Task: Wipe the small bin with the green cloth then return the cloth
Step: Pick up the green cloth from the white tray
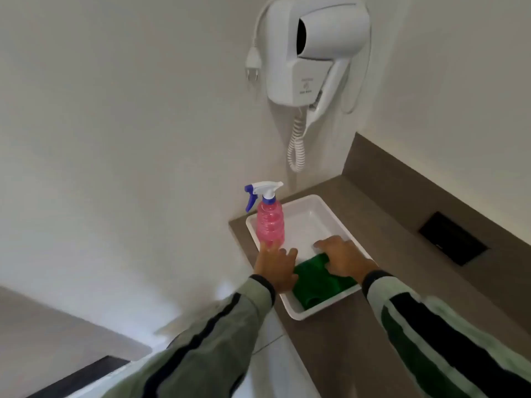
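**Two hands at a white tray holding a green cloth**

A shallow, rectangular white plastic tray [309, 222] with rounded corners and a smooth, glossy inside sits at the left end of a matte grey-brown countertop [396, 242], close to the wall corner. A green cloth [313, 282], soft and loosely folded, lies in the near end of the tray, against its near rim. A pink, ribbed, see-through spray bottle [270, 222] with a white and blue trigger head stands upright at the tray's far left corner.

The person's right hand [344, 258] lies palm down over the cloth's far edge, fingers bent and pressing onto the fabric; whether they have pinched it cannot be told. The left hand [277, 267] reaches over the tray's left rim, fingers spread open and holding nothing, its tips close to the base of the bottle. Both sleeves are pale green with dark stripes.

On the white wall above hangs a white plastic hair dryer [316, 50] with a coiled cord. A dark rectangular plate [452, 238] is set into the counter's raised back edge.
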